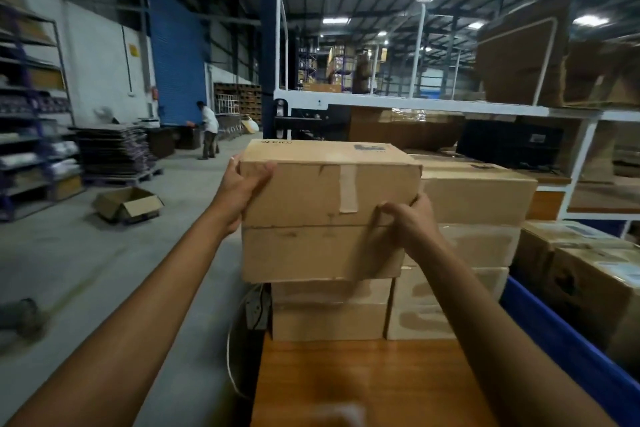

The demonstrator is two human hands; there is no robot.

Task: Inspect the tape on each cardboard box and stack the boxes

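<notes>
Several stacked boxes (322, 253) stand on the counter (363, 385) below, and the left hand (247, 191) and right hand (412, 222) clamp opposite ends of the top box (311, 191) between them, tape strip (348, 189) showing, so this placement looks nearly finished.

Head view faces forward, seemingly level, near boxes (329, 253).

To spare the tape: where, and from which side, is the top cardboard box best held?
Probably grip the top box at its two ends, from left and right, as the left hand and right hand do. It is wide, and the tape strip runs down the middle of its near face, so the ends avoid it.
</notes>
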